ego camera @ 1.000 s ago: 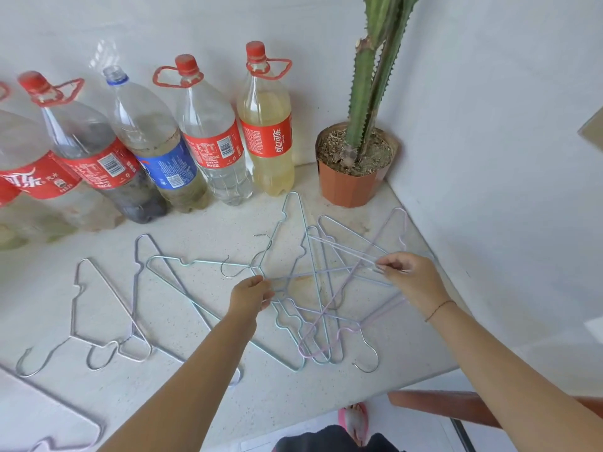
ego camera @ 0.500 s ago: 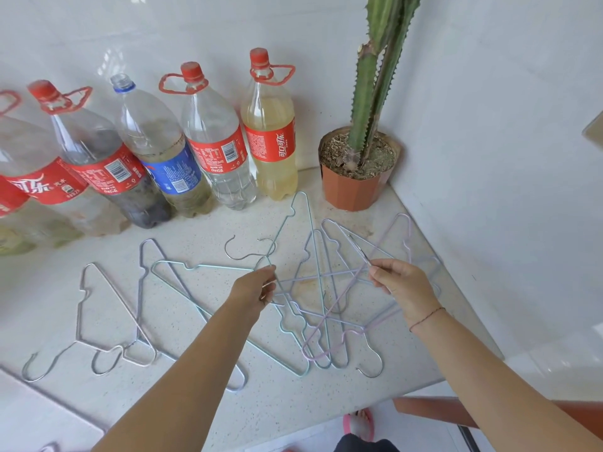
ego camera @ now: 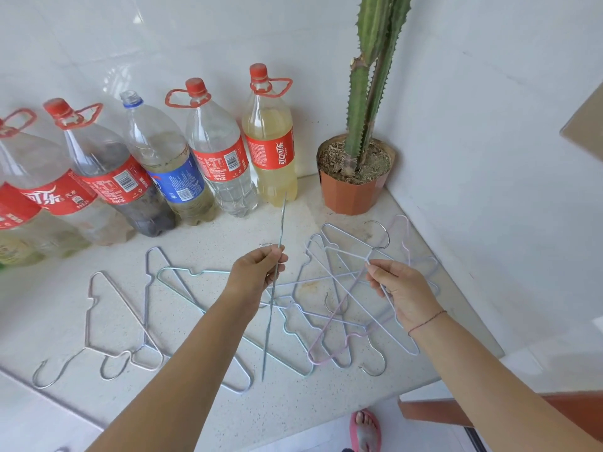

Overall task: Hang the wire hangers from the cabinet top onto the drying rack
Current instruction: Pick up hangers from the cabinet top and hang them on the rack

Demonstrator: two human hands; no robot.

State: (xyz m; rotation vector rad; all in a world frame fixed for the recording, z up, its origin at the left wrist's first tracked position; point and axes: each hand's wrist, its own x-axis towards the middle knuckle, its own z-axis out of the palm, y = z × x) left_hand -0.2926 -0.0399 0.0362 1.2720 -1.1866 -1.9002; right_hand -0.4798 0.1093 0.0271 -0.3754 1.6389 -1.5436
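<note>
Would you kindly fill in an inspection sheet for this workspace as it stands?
Surface: white speckled cabinet top.
Job's things: edge-on hanger held off the top; pale hanger pinched; other hangers lie overlapping on the top; drying rack not seen.
Clutter: plastic bottles and potted cactus along the wall.
Grippers: left hand grips the edge-on hanger; right hand pinches the pale hanger.
Cables: nothing seen.
Surroundings: white tiled wall; slippered foot below.

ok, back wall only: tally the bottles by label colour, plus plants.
Red-label bottles: 4, plus a partial red label cut off at the left edge
Blue-label bottle: 1
Potted cactus: 1
Total: 6 sure, 7 if the partial is another bottle
</note>
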